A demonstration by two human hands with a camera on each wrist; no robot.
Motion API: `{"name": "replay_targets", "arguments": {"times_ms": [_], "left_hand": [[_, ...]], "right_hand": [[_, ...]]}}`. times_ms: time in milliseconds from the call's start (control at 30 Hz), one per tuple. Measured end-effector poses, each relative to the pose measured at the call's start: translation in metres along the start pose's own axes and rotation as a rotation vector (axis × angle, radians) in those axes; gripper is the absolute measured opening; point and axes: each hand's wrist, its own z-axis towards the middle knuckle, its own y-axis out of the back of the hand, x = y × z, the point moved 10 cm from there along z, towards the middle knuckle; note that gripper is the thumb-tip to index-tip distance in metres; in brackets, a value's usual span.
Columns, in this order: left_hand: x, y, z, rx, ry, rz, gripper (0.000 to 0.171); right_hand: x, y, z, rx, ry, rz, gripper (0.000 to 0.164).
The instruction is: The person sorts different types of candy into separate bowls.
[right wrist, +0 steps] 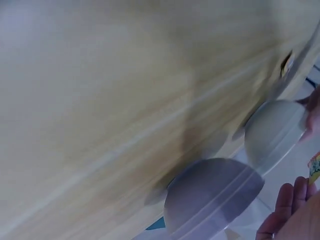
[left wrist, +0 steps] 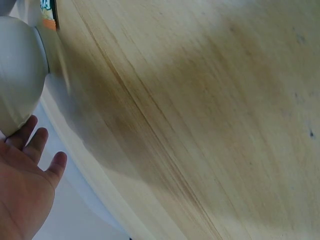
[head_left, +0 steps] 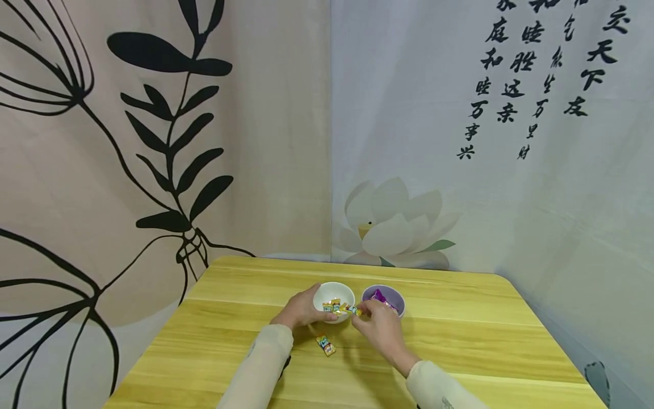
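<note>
My left hand (head_left: pixel 305 309) holds the white bowl (head_left: pixel 334 288) at its left side, thumb along the near rim. Several yellow-wrapped candies lie inside that bowl. Between the fingertips of my right hand (head_left: pixel 381 329) is a yellow-wrapped candy (head_left: pixel 352 310), pinched over the white bowl's right edge. The same candy (right wrist: pixel 314 167) shows at the right edge of the right wrist view. Just beyond the right hand stands a purple bowl (head_left: pixel 397 295) with purple-wrapped candy (head_left: pixel 379 295) in it, partly hidden by the hand. Another yellow-wrapped candy (head_left: pixel 325 345) lies on the table in front of the white bowl.
Both bowls stand side by side towards the far edge of a wooden table (head_left: pixel 475 329). Behind it hangs a printed cloth backdrop (head_left: pixel 286 170) with plants, a lotus and dark written characters.
</note>
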Motion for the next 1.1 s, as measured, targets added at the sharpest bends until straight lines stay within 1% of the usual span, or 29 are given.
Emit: {"name": "replay_targets", "arguments": {"times_ms": [167, 333, 433, 600, 800, 933, 1100], "left_hand": [[-0.001, 0.001, -0.002, 0.007, 0.017, 0.013, 0.111], [-0.003, 0.002, -0.005, 0.013, 0.028, 0.011, 0.115], [-0.005, 0.001, -0.005, 0.014, 0.015, 0.006, 0.113], [-0.006, 0.000, -0.004, 0.013, -0.004, 0.017, 0.106], [-0.013, -0.001, -0.005, 0.015, -0.038, 0.014, 0.094], [-0.013, -0.001, -0.004, 0.016, -0.046, 0.024, 0.093], [-0.009, 0.002, -0.004, 0.006, -0.041, 0.014, 0.092]], "right_hand": [[-0.008, -0.008, 0.016, 0.018, -0.066, -0.022, 0.021], [-0.014, -0.016, 0.029, 0.020, -0.097, -0.033, 0.024], [-0.015, -0.021, 0.036, 0.029, -0.106, -0.037, 0.025], [-0.012, -0.028, 0.045, 0.050, -0.120, -0.080, 0.026], [-0.002, -0.036, 0.050, 0.052, -0.099, -0.129, 0.029], [0.000, -0.042, 0.050, 0.067, -0.092, -0.139, 0.033], [-0.001, -0.045, 0.049, 0.078, -0.112, -0.140, 0.030]]}}
